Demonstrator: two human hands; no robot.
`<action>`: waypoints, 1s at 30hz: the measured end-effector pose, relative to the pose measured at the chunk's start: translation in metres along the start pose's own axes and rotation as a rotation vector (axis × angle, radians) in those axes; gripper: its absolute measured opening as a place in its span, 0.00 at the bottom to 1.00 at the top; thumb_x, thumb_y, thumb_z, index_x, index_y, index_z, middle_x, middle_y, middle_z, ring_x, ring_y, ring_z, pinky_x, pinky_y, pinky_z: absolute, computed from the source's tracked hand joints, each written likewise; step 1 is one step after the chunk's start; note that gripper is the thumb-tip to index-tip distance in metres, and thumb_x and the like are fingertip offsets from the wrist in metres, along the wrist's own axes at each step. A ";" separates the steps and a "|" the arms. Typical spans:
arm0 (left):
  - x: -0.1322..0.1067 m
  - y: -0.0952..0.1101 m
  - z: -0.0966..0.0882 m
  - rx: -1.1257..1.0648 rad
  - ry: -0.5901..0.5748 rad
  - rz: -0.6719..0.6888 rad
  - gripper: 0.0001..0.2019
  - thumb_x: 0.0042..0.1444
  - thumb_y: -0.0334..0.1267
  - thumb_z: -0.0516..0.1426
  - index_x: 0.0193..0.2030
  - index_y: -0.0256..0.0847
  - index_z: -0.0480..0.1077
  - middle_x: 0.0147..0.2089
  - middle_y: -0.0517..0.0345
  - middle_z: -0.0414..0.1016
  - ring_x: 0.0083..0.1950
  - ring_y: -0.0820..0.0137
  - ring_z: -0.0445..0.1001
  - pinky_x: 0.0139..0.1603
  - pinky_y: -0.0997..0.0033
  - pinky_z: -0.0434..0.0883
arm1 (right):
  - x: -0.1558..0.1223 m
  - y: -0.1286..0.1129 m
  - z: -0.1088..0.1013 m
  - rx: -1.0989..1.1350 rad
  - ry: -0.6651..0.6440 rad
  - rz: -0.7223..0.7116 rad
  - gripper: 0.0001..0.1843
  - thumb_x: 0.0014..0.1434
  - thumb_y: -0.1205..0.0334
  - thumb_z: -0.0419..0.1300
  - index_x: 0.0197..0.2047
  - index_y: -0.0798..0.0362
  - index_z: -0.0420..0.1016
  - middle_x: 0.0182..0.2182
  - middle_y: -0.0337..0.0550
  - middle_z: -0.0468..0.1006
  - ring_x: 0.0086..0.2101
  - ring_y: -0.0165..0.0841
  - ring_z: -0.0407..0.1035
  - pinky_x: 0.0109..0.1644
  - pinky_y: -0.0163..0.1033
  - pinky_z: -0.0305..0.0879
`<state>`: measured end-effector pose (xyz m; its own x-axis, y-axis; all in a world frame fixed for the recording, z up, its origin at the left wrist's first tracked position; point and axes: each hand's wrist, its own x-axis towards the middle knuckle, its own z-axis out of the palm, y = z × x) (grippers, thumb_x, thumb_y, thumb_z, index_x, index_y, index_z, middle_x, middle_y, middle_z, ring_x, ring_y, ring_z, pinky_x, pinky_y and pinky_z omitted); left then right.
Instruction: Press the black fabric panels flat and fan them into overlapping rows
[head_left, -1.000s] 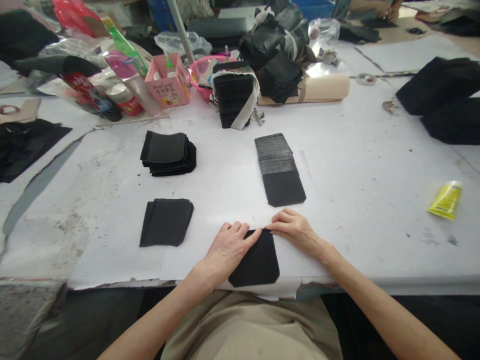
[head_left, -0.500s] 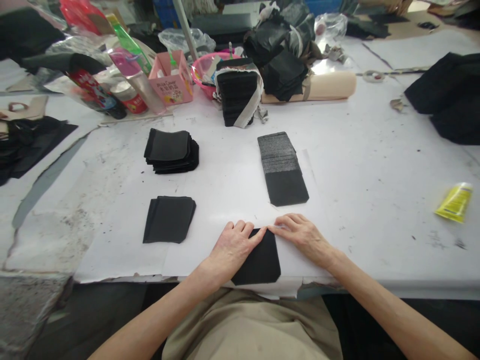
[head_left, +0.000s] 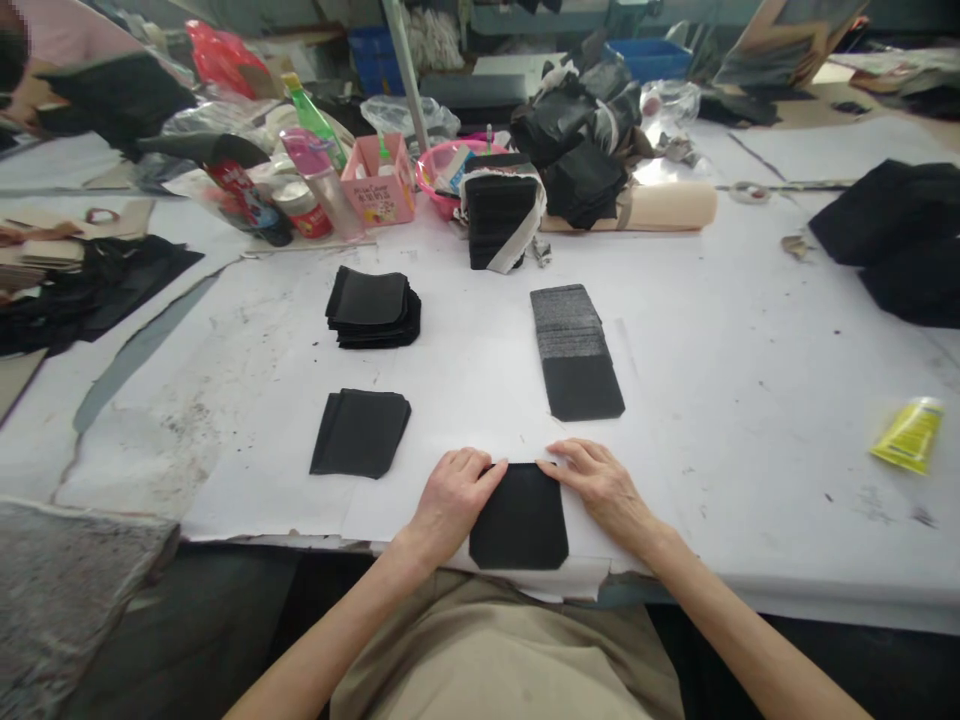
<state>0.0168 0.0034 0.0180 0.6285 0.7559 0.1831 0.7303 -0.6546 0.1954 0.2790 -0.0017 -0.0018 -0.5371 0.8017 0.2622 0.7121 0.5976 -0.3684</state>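
Observation:
A black flat piece (head_left: pixel 519 520) with cut lower corners lies at the table's front edge. My left hand (head_left: pixel 456 495) grips its far left corner, thumb along the top edge and fingers curled beyond it. On the far right corner, my right hand (head_left: pixel 600 490) pinches the edge between thumb and fingers, though the fingertips are partly hidden. Beyond the right hand lies a fanned row of pieces (head_left: pixel 585 388), grey fuzzy strips showing behind a smooth black front one. To the left are a small pile of black pieces (head_left: pixel 361 432) and a taller stack (head_left: pixel 371 300).
A strapped black bundle (head_left: pixel 499 215) stands at the back beside a pink basket (head_left: pixel 431 170) and a pink box (head_left: pixel 382 185). A beige roll (head_left: pixel 667 207) lies right of it. A yellow packet (head_left: pixel 909 435) and dark material (head_left: pixel 885 230) are on the right.
The view has shifted, so the table items sit further right and lower. My hands have moved apart along the black piece's far edge, from its middle to its two corners.

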 end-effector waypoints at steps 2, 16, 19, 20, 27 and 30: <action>-0.013 -0.004 0.001 -0.081 0.076 -0.133 0.12 0.65 0.30 0.52 0.53 0.40 0.69 0.44 0.52 0.70 0.46 0.65 0.68 0.47 0.64 0.68 | -0.003 0.000 0.000 -0.014 -0.015 -0.019 0.19 0.65 0.70 0.54 0.56 0.46 0.72 0.55 0.48 0.70 0.56 0.40 0.62 0.59 0.50 0.64; -0.036 0.003 0.008 -0.216 0.200 -0.375 0.06 0.62 0.37 0.57 0.45 0.40 0.70 0.46 0.52 0.70 0.50 0.62 0.66 0.52 0.58 0.66 | 0.038 -0.044 0.009 0.077 0.118 0.080 0.10 0.67 0.65 0.54 0.48 0.50 0.75 0.42 0.46 0.76 0.43 0.38 0.68 0.47 0.46 0.66; -0.036 0.003 0.009 -0.215 0.199 -0.391 0.06 0.63 0.37 0.57 0.44 0.40 0.70 0.46 0.53 0.70 0.50 0.62 0.66 0.51 0.59 0.66 | 0.054 -0.061 0.024 -0.014 0.092 0.008 0.07 0.66 0.65 0.56 0.44 0.51 0.76 0.38 0.45 0.77 0.40 0.37 0.68 0.44 0.43 0.62; -0.036 0.004 0.009 -0.216 0.198 -0.396 0.06 0.62 0.38 0.57 0.44 0.40 0.70 0.45 0.53 0.69 0.50 0.63 0.66 0.51 0.59 0.66 | 0.057 -0.064 0.028 -0.047 0.087 -0.008 0.07 0.66 0.65 0.56 0.42 0.51 0.76 0.37 0.44 0.77 0.39 0.37 0.67 0.43 0.43 0.61; -0.037 0.004 0.011 -0.226 0.208 -0.403 0.06 0.62 0.37 0.57 0.44 0.41 0.71 0.45 0.54 0.68 0.50 0.63 0.65 0.51 0.60 0.65 | 0.063 -0.064 0.036 -0.185 0.009 -0.088 0.06 0.65 0.68 0.57 0.37 0.52 0.74 0.34 0.44 0.74 0.37 0.36 0.65 0.42 0.41 0.57; -0.037 0.004 0.012 -0.216 0.227 -0.379 0.05 0.63 0.36 0.56 0.43 0.43 0.73 0.45 0.54 0.68 0.50 0.64 0.65 0.50 0.60 0.65 | 0.063 -0.064 0.038 -0.222 0.003 -0.120 0.07 0.65 0.69 0.56 0.35 0.52 0.73 0.32 0.43 0.73 0.36 0.37 0.64 0.41 0.41 0.57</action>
<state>-0.0001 -0.0273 0.0001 0.2374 0.9357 0.2610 0.8090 -0.3392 0.4801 0.1825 0.0106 0.0047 -0.6231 0.7244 0.2948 0.7251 0.6764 -0.1295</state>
